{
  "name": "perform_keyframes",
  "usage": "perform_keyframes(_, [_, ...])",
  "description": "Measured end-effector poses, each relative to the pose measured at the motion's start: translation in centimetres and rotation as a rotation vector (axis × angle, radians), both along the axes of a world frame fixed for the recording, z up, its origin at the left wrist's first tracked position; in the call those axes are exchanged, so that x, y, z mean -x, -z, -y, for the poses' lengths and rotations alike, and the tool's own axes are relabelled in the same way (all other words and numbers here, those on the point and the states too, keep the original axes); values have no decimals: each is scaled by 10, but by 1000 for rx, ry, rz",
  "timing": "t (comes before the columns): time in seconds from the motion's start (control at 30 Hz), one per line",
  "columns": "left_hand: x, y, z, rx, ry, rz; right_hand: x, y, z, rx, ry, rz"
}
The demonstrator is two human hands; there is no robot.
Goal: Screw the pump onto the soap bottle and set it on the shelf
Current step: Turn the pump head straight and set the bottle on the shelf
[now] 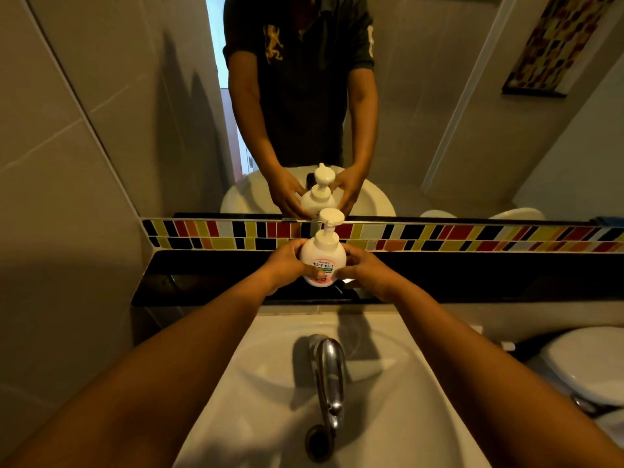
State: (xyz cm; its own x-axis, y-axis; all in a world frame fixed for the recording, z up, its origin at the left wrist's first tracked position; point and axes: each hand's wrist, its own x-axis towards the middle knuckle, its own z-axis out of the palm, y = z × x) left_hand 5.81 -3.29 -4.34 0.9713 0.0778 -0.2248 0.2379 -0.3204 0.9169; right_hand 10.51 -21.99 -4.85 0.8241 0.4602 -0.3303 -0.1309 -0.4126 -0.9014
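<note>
A round white soap bottle with a pink and green label stands upright on the black shelf behind the sink. Its white pump sits on the neck, nozzle pointing towards the mirror. My left hand wraps the bottle's left side, thumb across the label. My right hand cups its right side with the fingers touching the body. The bottle's base is partly hidden by my fingers.
A white sink with a chrome tap lies just below the shelf. A band of coloured tiles and a mirror rise behind the shelf. A white toilet lid is at the right.
</note>
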Motion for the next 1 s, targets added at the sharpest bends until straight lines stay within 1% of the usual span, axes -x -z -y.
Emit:
perform_keyframes(0.13, [-5,6,0,-23,-15,-2,-1,5,-3,-22,23,59])
perform_keyframes(0.33, [-8,13,-3,-19,-9,-7,-9,11,-5,-25,49,96])
perform_keyframes(0.57, [-15,17,-9,-40,17,-11,-12,13,-7,-31,66,76])
perform_keyframes(0.67, [-16,19,-11,-65,32,-4,-13,6,-6,25,2,67])
perform_keyframes(0.73, [-18,20,-12,-71,33,4,-16,-4,-4,47,26,46])
perform_keyframes(0.8, [-19,22,-13,-67,32,1,-20,-21,-3,4,141,54])
perform_keyframes(0.87, [-20,24,-15,-65,34,-3,-23,-38,-2,-100,257,49])
perform_keyframes(0.93, [-21,26,-17,-71,32,-4,-22,-53,-4,-247,268,-3])
perform_keyframes(1.0, [-22,27,-17,-74,29,-4,-19,-62,-10,-285,218,-37])
